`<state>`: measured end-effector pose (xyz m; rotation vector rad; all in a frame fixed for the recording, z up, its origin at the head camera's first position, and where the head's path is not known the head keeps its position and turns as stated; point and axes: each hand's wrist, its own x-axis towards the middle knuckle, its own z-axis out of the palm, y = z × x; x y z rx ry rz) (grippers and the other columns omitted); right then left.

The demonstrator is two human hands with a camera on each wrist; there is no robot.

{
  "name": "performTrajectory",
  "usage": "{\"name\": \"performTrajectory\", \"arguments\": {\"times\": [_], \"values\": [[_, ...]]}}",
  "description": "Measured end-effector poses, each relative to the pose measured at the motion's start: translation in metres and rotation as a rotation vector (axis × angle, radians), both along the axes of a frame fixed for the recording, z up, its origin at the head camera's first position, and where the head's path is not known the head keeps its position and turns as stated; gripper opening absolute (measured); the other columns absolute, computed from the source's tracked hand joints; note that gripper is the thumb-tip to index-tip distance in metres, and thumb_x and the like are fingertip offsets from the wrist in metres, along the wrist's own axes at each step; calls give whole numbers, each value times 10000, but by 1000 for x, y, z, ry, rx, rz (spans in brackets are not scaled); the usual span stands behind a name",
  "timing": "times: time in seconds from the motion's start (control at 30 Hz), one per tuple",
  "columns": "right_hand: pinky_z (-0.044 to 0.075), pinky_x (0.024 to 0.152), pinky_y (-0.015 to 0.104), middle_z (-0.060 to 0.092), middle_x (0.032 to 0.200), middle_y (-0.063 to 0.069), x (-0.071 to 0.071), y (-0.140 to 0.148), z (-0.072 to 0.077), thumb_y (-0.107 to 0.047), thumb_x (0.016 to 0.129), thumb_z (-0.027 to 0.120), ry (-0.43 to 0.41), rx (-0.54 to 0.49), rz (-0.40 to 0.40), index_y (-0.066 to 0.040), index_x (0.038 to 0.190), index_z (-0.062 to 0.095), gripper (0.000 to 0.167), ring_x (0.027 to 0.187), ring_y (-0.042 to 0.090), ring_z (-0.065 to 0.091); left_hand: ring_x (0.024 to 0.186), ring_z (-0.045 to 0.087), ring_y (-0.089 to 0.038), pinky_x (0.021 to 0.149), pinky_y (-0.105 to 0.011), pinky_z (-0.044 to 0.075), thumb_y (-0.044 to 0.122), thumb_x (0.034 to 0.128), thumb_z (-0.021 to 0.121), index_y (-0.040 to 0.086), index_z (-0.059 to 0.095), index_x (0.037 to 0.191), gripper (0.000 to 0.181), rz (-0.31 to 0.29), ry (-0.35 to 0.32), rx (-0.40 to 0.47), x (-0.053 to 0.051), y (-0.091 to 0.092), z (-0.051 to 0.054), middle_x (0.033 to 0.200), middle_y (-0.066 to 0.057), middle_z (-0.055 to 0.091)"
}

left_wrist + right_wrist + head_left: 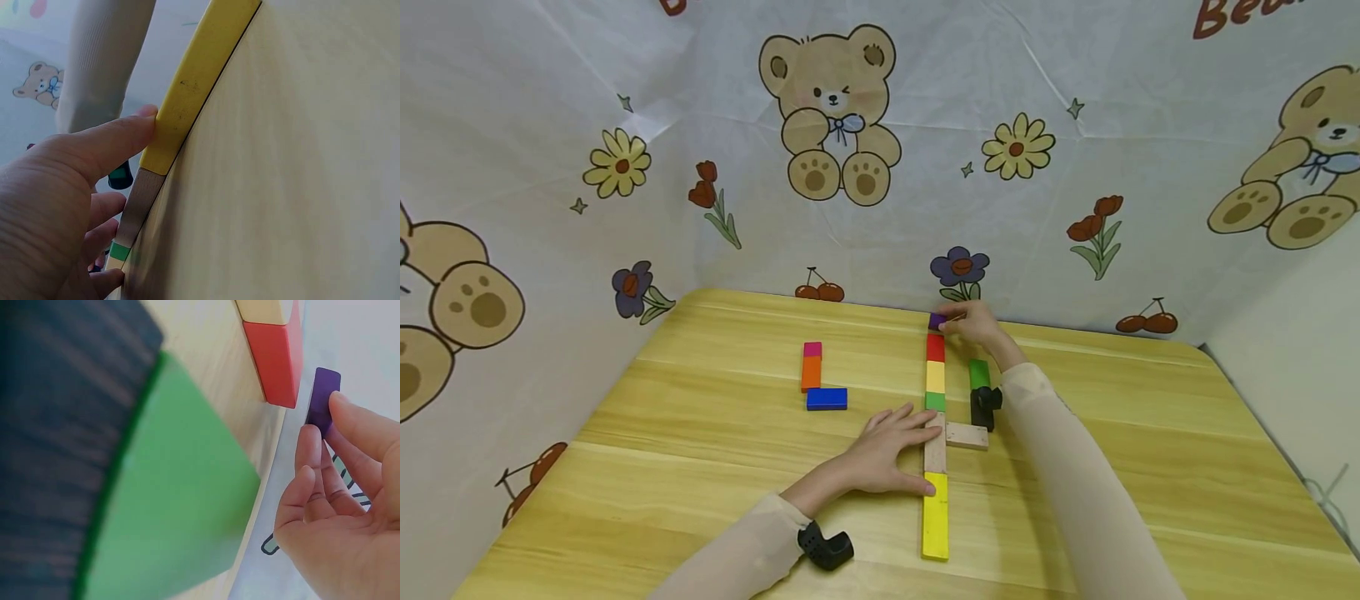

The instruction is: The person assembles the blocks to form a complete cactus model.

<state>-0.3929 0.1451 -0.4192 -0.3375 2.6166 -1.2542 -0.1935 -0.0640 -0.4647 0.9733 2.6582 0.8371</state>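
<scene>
My right hand [972, 323] pinches a small purple block [324, 400] between thumb and fingers, just beyond the far end of a straight row of blocks. That row runs from a red block [936, 347] through a pale yellow one [935, 377], a green one [936, 402] and a plain wooden block [935, 454] to a long yellow block [936, 525] nearest me. A gap parts the purple block from the red one. Spread across the row's left side, my left hand [891, 450] touches the yellow block with its thumb and the wooden one with its fingers.
Right of the row lie a wooden block [967, 436], a black block [981, 414] and a green block [980, 374]. On the left sit a pink block [812, 349], an orange block [811, 373] and a blue block [827, 399]. A patterned cloth [925, 233] hangs behind the table [700, 467].
</scene>
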Motion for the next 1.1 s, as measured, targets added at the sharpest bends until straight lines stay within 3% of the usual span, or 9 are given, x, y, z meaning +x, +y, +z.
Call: {"name": "performTrajectory", "arguments": {"times": [0.27, 0.8, 1.1], "values": [[468, 993, 473, 600, 1316, 234, -1, -2, 1, -61, 923, 645, 16, 62, 15, 15, 1315, 600, 402, 1170, 377, 573, 1523, 124, -276, 1203, -535, 107, 561, 809, 715, 243, 410, 1501, 820, -7, 2, 0, 0, 0, 3, 1620, 88, 235], [486, 962, 460, 612, 1307, 214, -1, -2, 0, -73, 912, 660, 41, 174, 33, 9, 1274, 633, 372, 1170, 369, 566, 1522, 126, -283, 1203, -533, 106, 556, 810, 718, 236, 411, 1500, 821, -4, -4, -2, 2, 1, 4, 1620, 78, 242], [489, 969, 455, 610, 1317, 206, -2, -2, -2, -46, 914, 640, 21, 184, 29, 0, 1280, 634, 369, 1179, 360, 567, 1524, 116, -285, 1203, -533, 108, 550, 812, 717, 230, 416, 1498, 815, -2, -14, 12, 2, 0, 4, 1622, 72, 240]]}}
